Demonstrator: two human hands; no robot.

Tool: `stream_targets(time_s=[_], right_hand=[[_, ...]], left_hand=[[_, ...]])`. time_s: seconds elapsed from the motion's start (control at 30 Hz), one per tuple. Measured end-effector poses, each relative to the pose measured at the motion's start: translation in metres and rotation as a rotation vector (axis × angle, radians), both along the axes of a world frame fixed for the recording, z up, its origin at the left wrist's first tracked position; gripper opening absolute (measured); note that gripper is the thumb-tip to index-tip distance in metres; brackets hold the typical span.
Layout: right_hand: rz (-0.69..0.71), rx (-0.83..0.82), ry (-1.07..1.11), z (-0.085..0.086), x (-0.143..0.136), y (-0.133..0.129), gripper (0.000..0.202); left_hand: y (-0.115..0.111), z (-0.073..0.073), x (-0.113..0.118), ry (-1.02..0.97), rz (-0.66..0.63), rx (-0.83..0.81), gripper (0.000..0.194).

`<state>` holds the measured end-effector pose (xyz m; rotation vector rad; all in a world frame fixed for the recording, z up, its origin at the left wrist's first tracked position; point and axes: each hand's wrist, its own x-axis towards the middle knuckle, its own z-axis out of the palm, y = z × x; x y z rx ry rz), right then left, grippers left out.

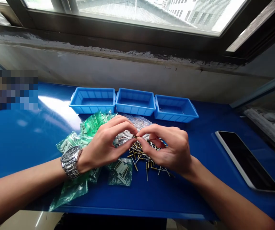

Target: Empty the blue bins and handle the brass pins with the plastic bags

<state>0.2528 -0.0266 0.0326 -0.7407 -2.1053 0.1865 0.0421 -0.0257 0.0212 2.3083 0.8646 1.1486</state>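
Observation:
My left hand (110, 139), with a metal-band watch (70, 159) on its wrist, pinches thumb to forefinger. Opposite it, my right hand (167, 145) makes the same pinch, and the fingertips of both hands meet. A tiny dark object (134, 137) shows between them, too small to name. Below the hands lies a loose pile of gold-and-silver pop rivets (147, 165), partly covered by my right hand. Clear bags (141, 121) sit behind the fingers. Green-tinted bags (93, 123) of small parts lie around my left hand, and one small bag (120, 172) is in front of it.
Three blue bins stand in a row at the back: a left bin (91, 109), a middle bin (136, 110) and a right bin (176, 117). A phone (247, 161) lies on the blue table (176, 198) at the right. Beyond the bins are a wall and a window.

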Motion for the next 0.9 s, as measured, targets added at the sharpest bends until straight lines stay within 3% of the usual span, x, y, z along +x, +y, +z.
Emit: stream_targets(time_s=[0.17,0.43,0.7,0.9], right_hand=[[-0.045,-0.115,0.021,-0.0011,0.0021,0.0026,0.001],[0.085,-0.215,-0.037,-0.0078,-0.0015,0.0054,0.004],[-0.061,-0.077,0.020,0.0007,0.0020,0.0026,0.004],[-0.014,0.028,-0.003,0.0013,-0.0014,-0.0044,0.004]], left_hand=[[-0.0002,0.0021,-0.0013,-0.106,0.058,0.005,0.010],[-0.0006,0.0017,-0.0015,-0.113,-0.022,0.037,0.011],[-0.0007,0.0018,-0.0024,-0.095,0.078,-0.029,0.008],[-0.0001,0.0013,-0.0007,-0.043,-0.005,-0.003,0.007]])
